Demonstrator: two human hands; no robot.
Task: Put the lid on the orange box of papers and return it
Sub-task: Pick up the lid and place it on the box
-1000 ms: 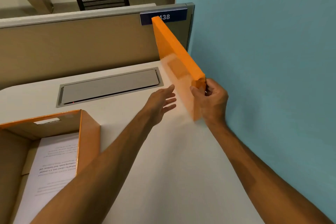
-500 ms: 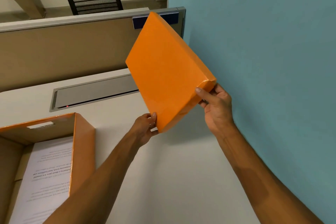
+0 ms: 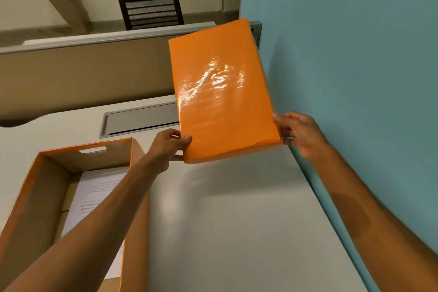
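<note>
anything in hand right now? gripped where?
The orange lid, held off the desk by both hands: left hand at its near-left corner, right hand at its near-right corner.

Glossy, glare-streaked orange lid (image 3: 222, 92); raw brown cardboard inside open orange box (image 3: 59, 173); matt white printed paper (image 3: 94, 194); smooth off-white desk (image 3: 225, 220).

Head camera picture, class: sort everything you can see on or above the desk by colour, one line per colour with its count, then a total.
Orange: 2, the lid held above the desk in both hands and the open box
White: 1, the printed papers inside the box
Grey: 1, the cable hatch set in the desk
Total: 4
</note>
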